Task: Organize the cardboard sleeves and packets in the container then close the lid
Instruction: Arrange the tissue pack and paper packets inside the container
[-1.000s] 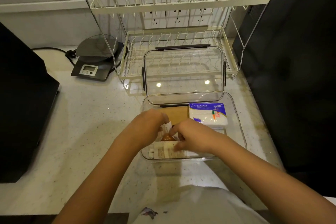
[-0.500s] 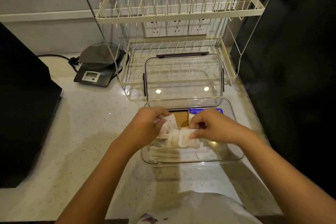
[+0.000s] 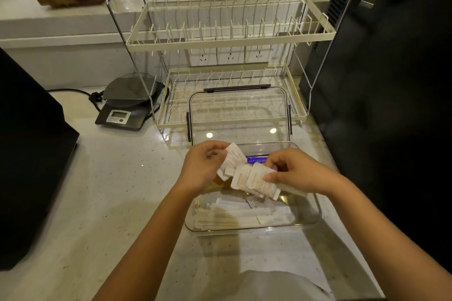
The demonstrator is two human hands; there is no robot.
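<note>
A clear plastic container [image 3: 314,212] sits on the counter in front of me, its clear lid [image 3: 238,115] standing open behind it. Both hands hover above it with a bunch of small white packets [image 3: 247,176] between them. My left hand [image 3: 203,166] pinches the left packets, one sticking up. My right hand [image 3: 293,171] grips the right end of the bunch. Long white wrapped sticks [image 3: 242,215] lie flat in the container's front part. A blue-and-white pack [image 3: 256,159] shows at the back, mostly hidden by my hands. Brown cardboard [image 3: 221,183] peeks out under the packets.
A two-tier cream dish rack [image 3: 230,32] stands right behind the lid. A digital kitchen scale [image 3: 129,105] with a cable is at the back left. Dark appliances flank the counter: one at the left [image 3: 29,154], one at the right [image 3: 379,80]. Speckled countertop [image 3: 110,190] stretches to the left.
Both hands lifted the white packets up out of the container and spread them apart. The camera view tilted upward, showing more of the shelf behind.
</note>
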